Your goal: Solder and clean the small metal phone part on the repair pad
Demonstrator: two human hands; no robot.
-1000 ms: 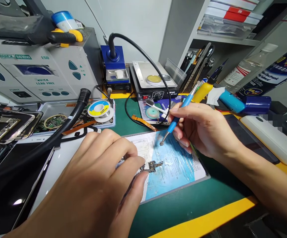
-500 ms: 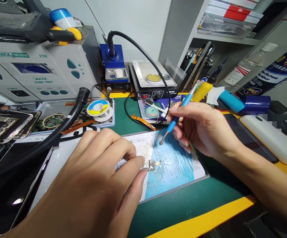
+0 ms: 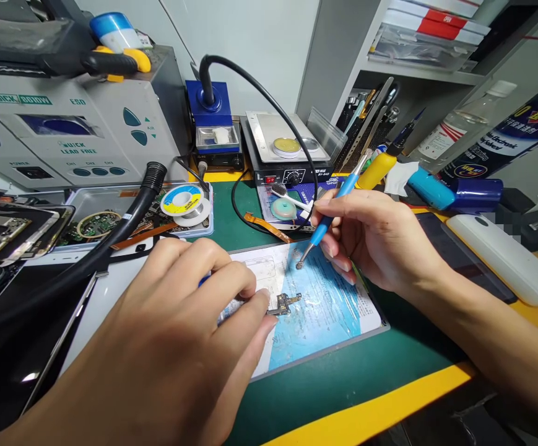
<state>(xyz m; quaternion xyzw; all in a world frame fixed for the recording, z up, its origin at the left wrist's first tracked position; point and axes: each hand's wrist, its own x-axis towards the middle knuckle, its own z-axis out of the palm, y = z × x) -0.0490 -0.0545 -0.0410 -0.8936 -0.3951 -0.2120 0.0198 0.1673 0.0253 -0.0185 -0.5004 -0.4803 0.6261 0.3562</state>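
Note:
My left hand [image 3: 185, 334] is closed, pinching a small circuit board [image 3: 285, 303] between thumb and forefinger. The board juts out to the right, just above the light-blue and white work pad [image 3: 324, 334]; my fingers cover its left end. Under the curled fingers some blue and white item shows, mostly hidden. My right hand [image 3: 371, 238] grips a slim blue-handled tool [image 3: 328, 220] like a pen. Its metal shaft slants down to the left and ends in a rounded, dark tip over the pad, apart from the board.
Behind the pad stand a heating plate [image 3: 269, 139] with a round tin [image 3: 286, 147] on it and a blue soldering-iron stand [image 3: 210, 102]. A hot-air station [image 3: 64, 136] fills the left. A solder spool [image 3: 182, 201], phone parts, bottles and a white power strip [image 3: 505, 260] surround the pad.
The circuit board has tilted in my left fingers and now looks darker. The whole view has shifted slightly; my right hand keeps its grip on the tool.

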